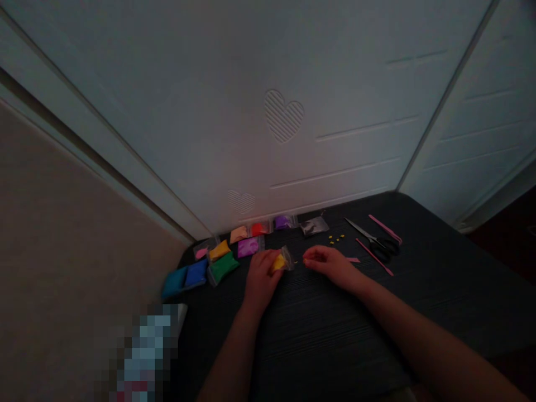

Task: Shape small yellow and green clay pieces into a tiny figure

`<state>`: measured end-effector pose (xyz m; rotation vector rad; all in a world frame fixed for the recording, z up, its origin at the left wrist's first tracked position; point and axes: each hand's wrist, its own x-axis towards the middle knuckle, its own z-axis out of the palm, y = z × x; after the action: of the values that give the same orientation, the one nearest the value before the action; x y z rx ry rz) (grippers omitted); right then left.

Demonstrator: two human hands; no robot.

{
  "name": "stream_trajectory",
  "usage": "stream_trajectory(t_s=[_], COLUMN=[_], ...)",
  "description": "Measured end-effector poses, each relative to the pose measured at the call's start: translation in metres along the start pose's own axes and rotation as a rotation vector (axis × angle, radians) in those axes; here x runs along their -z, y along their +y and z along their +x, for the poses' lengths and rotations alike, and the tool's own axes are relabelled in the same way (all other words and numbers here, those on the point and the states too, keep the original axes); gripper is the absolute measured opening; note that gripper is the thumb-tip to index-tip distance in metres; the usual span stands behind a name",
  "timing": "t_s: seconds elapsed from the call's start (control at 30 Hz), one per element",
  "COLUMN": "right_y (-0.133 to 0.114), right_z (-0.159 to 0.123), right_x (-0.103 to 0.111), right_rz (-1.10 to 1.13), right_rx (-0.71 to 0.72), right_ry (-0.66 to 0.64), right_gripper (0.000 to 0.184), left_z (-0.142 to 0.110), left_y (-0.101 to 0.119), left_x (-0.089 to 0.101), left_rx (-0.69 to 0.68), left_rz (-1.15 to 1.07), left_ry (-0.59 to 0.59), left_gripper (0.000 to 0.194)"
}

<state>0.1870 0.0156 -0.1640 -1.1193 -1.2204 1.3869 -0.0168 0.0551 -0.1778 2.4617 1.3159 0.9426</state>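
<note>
My left hand (260, 274) is closed around a small clear zip bag (278, 262) with soft yellow clay inside. The bag's clear mouth end points right, towards my other hand. Just across a narrow gap, my right hand (326, 263) has its thumb and fingertips pinched together; what they hold, if anything, is too small and dark to make out. Several tiny yellow pieces (332, 239) lie on the dark table beyond my right hand. A tiny pale bit (296, 262) shows between the bag and my right fingertips.
Bags of coloured clay lie left and behind, including a green bag (224, 268), a blue bag (196, 273) and a purple bag (283, 222). Black-handled scissors (379, 247) and pink tools (374, 257) lie right on the table (310, 346). A white panel (209, 128) borders the back.
</note>
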Motion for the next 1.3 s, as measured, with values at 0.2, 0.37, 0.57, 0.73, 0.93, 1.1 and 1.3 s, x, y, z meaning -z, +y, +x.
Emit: stream_trajectory(t_s=[0.2,0.37,0.57,0.73,0.93,1.1,1.3], right_y=[0.007,0.006,0.009,0.009,0.003,0.001,0.000], right_z=[0.001,0.001,0.001,0.002,0.000,-0.003,-0.003], right_x=[-0.007,-0.011,-0.014,-0.010,-0.009,-0.008,-0.006], right_rz=[-0.072,-0.067,0.015,0.243,0.471,0.541,0.467], right_rx=[-0.031,-0.046,-0.064,-0.118,-0.145,-0.117,-0.115], right_ry=[0.020,0.034,0.048,0.050,0.006,-0.003,-0.021], right_gripper=[0.023,0.022,0.015,0.019,0.022,0.014,0.023], left_z=[-0.002,-0.003,-0.003,-0.002,-0.001,0.000,0.001], left_y=[0.004,0.002,0.003,-0.003,-0.010,-0.013,-0.013], left_x=[-0.003,-0.005,-0.006,-0.006,-0.007,-0.007,-0.007], left_rx=[-0.058,-0.067,-0.062,-0.001,0.103,0.186,0.251], left_rz=[-0.033,-0.034,-0.041,-0.046,-0.076,-0.126,-0.216], left_ry=[-0.027,-0.022,-0.049,-0.025,0.038,0.060,0.076], left_gripper=[0.037,0.040,0.041,0.040,0.034,0.034,0.034])
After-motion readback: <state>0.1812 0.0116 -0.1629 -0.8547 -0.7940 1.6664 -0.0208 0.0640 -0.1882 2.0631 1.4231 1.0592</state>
